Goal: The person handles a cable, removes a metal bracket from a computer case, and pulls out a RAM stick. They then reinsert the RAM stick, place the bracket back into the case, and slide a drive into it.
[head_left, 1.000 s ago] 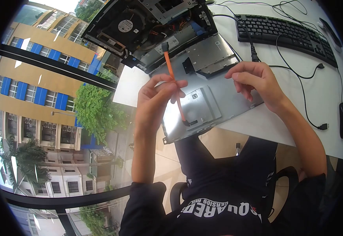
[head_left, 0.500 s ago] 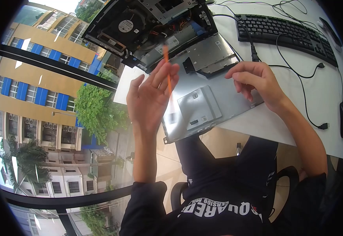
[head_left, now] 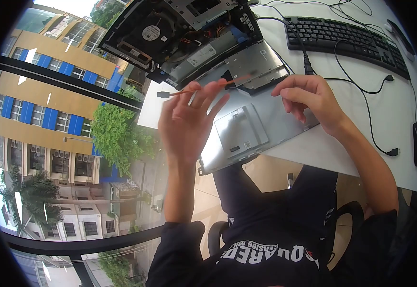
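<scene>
My left hand (head_left: 187, 117) is raised, with a thin orange SATA cable (head_left: 181, 92) held among its fingers. A dark connector sticks out at the cable's left end; the right end is blurred. My right hand (head_left: 311, 98) hovers over the right side of a metal side panel (head_left: 280, 117), its fingers loosely bent and apart, with nothing visible in them. Beyond my left hand stands an opened desktop computer case (head_left: 175, 36), with a fan and coloured wires inside. A flat metal drive (head_left: 258, 67) lies on the panel's far part.
A black keyboard (head_left: 344, 40) and several black cables (head_left: 368, 112) lie on the white table (head_left: 356, 129) to the right. A large window (head_left: 65, 100) is at the left. Below the table edge are my legs (head_left: 275, 191) and a chair armrest (head_left: 347, 215).
The orange cable has swung from upright to nearly level, its connector now at the left. My left hand has turned and its fingers have shifted. My right hand has hardly moved.
</scene>
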Demonstrator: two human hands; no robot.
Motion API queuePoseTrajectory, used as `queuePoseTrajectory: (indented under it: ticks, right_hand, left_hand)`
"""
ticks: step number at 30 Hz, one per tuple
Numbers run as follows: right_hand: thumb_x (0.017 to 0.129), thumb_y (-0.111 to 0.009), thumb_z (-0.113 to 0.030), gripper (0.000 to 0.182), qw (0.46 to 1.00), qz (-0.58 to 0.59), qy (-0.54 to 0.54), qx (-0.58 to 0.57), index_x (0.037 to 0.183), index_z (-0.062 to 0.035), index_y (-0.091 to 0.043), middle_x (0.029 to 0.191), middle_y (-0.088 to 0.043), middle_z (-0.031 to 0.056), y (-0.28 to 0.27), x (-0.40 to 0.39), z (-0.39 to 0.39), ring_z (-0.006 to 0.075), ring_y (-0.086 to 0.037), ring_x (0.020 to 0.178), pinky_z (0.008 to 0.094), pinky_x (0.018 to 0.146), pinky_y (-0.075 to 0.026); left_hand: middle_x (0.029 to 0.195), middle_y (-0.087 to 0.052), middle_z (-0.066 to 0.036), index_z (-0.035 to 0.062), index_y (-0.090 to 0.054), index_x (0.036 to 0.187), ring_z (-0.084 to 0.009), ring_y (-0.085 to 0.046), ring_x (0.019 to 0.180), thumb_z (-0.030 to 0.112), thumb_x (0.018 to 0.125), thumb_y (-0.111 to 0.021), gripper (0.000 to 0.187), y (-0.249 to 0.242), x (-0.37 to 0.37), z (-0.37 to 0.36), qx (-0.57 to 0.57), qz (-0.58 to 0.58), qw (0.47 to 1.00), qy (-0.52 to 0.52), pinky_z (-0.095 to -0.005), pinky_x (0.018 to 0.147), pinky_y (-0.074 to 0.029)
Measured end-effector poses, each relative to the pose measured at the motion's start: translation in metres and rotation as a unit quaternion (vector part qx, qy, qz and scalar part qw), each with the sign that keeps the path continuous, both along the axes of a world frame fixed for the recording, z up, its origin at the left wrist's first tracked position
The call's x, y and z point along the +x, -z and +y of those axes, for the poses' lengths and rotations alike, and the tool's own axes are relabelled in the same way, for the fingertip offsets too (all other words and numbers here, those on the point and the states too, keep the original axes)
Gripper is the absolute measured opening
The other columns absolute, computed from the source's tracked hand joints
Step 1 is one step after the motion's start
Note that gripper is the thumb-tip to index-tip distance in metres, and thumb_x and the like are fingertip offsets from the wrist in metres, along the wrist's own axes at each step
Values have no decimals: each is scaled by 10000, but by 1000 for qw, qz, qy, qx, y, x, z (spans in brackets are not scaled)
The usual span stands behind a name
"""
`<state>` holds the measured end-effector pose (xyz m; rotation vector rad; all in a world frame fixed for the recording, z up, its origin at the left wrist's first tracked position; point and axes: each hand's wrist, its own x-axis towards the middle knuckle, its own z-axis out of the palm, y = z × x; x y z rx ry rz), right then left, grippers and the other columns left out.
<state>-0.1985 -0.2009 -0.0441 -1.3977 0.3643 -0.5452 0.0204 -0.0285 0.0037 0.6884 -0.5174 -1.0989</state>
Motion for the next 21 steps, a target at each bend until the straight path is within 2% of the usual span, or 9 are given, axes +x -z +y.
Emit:
queuePoseTrajectory:
  ticks: [2, 5, 8, 11, 12, 15, 16, 19, 21]
  right_hand:
    - [949, -653, -190, 218, 1000, 0, -1, 0, 1009, -12, -762, 697, -646, 10, 0, 0, 0, 56, -563, 541, 211, 475, -433]
    - [949, -659, -183, 214, 1000, 5, 0, -3, 1021, -10, -762, 701, -651, 11, 0, 0, 0, 52, -559, 539, 209, 471, -428]
    - [945, -679, -186, 215, 1000, 12, 1, -11, 1039, -11, -762, 711, -658, 15, 1, 1, 0, 50, -555, 540, 208, 467, -422]
    - [940, -708, -207, 235, 999, 26, -11, -24, 1077, -25, -765, 720, -665, 19, 1, 2, 1, 48, -549, 540, 208, 465, -413]
    - [938, -717, -218, 246, 999, 32, -16, -31, 1093, -33, -767, 722, -667, 19, 0, 3, 2, 47, -545, 540, 208, 464, -409]
    - [925, -753, -242, 257, 999, 15, -24, -41, 1101, -57, -780, 724, -670, 17, -5, 2, 7, 45, -530, 530, 208, 458, -397]
    - [919, -766, -249, 257, 999, 2, -26, -44, 1097, -64, -785, 724, -670, 15, -6, 1, 8, 44, -524, 525, 209, 455, -392]
    - [897, -798, -255, 231, 999, -3, -8, -48, 1039, -72, -804, 720, -669, 11, -2, 1, 6, 44, -512, 511, 210, 449, -385]
    - [890, -808, -257, 220, 999, -10, -1, -48, 1010, -72, -810, 719, -669, 9, -3, 1, 7, 44, -510, 506, 212, 448, -384]
  left_hand:
    - [1049, -735, -180, 28, -642, 1147, -378, -548, 1315, 249, 1057, -470, 294, 5, 4, 2, -34, -14, 999, 32, -522, 1248, -250]
    - [1069, -729, -196, 25, -623, 1128, -344, -543, 1320, 178, 1046, -485, 222, 18, 14, 2, -29, -248, 968, 1, -511, 1227, -262]
    - [1063, -734, -211, 9, -578, 1157, -286, -660, 1145, 88, 1027, -539, 157, 17, -3, 5, 83, -372, 925, -10, -456, 1087, -439]
    - [1053, -742, -225, 3, -525, 1197, -215, -720, 870, 18, 999, -599, 211, 10, -14, 5, 94, -343, 932, 66, -347, 848, -549]
    - [1048, -746, -244, -23, -479, 1272, -189, -703, 688, 32, 994, -637, 324, 15, -21, 3, 83, -346, 933, 48, -290, 686, -555]
    - [1065, -746, -244, -60, -464, 1334, -179, -703, 715, 53, 1003, -633, 388, 5, -31, 1, 129, -371, 915, 93, -283, 696, -545]
    - [1028, -756, -229, -94, -503, 1357, -157, -698, 710, 70, 1011, -635, 405, 4, -33, -1, 132, -395, 905, 83, -255, 685, -530]
    - [976, -769, -198, -87, -614, 1287, -150, -692, 700, 105, 1017, -649, 334, 13, -27, -3, 134, -452, 879, 72, -240, 703, -523]
    - [955, -776, -173, -67, -685, 1199, -156, -693, 712, 130, 1008, -675, 274, 16, -29, -6, 121, -524, 843, 21, -254, 737, -527]
